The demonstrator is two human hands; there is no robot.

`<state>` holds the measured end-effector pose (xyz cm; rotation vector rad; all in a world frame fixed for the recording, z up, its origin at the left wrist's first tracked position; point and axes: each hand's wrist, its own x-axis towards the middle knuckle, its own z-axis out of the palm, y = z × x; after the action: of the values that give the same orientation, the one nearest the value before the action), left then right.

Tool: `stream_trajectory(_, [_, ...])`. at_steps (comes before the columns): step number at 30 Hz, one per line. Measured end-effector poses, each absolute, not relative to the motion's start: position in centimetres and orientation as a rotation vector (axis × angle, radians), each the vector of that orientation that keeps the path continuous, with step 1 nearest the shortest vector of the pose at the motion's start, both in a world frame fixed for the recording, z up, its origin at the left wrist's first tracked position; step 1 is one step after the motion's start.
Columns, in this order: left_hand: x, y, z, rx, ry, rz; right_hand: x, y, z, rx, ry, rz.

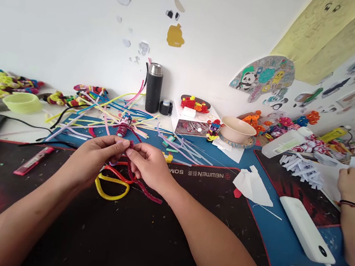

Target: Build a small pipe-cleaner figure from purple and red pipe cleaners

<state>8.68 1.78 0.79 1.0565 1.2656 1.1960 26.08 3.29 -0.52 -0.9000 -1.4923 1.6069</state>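
Fingertips of my left hand [103,153] and my right hand [148,164] meet, both closed in a pinch on a dark red pipe cleaner [148,192]. One end of it trails down to the right below my right hand; the pinched part is mostly hidden by the fingers. Just beyond my hands is a small figure [122,127] wound in dark red with a blue and white head. Under my hands, scissors [111,196] with yellow and orange-red handle loops lie on the black mat [161,241], their blades hidden.
Many coloured pipe cleaners [191,150] lie behind my hands. A black flask [153,87], a white box [174,119] and a beige bowl [238,130] stand near the wall. A red packet [33,160] lies left, a white power bank [306,230] right. A co-worker's hand [353,186] handles paper.
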Motion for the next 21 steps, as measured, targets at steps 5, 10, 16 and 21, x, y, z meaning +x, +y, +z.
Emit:
stream_trajectory(5, [8.57,1.75,0.63,1.096,1.257,1.172,26.26,3.27,-0.23,-0.903,-1.490,1.611])
stream_trajectory(10, [8.68,1.67,0.97,1.099,1.260,1.172,26.26,3.32,-0.32,-0.915,-1.491,1.615])
stream_trajectory(16, [8.84,1.73,1.14,1.048,1.247,1.195,26.13,3.35,-0.83,-0.877,-1.457,1.644])
stream_trajectory(21, [8.28,1.85,0.48,1.123,1.216,1.185,26.26,3.27,-0.41,-0.844,-1.428,1.676])
